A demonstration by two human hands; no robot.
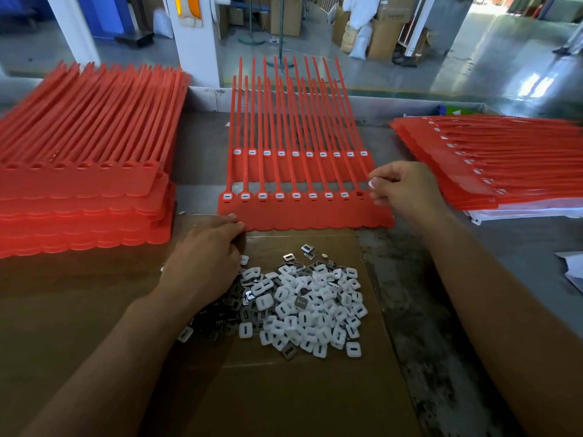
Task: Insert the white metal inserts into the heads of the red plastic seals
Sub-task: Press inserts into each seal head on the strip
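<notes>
Red seal sheet (303, 217): right hand (407, 190) pinches a white insert (371, 184) beside the empty head (360, 194); a slanted push may jam it; left hand (205, 250) grip unclear.

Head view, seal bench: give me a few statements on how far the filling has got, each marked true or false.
1. Every head in the rear row at the centre holds a white insert. True.
2. The front row is fully filled. False: the head beside the right hand is empty.
3. The left stack has inserts fitted in its top layer. False: those heads are open holes.
4. The loose inserts lie on cardboard. True.
</notes>
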